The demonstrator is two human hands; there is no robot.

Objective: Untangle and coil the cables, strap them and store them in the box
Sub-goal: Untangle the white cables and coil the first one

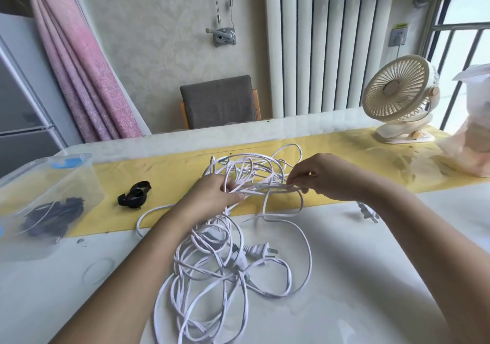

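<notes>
Evidently midway. Stored already in the box (53, 168), far left: one dark bundle (57, 215). Gripping a bunch of tangled white cables (212, 264) on the table (358, 277) with curled left hand (214, 192); pinching one strand with right hand (326, 176). Left to do: untangle, coil, bind with black strap (134, 194) lying nearby, store.

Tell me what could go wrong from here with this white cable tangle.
1. The left hand and right hand both grip strands of the white cable; pulling apart could tighten knots instead of freeing them.
2. The plug lies among the lower loops and may snag when strands are drawn up.
3. A trailing loop lies near the black strap and could drag it.
</notes>
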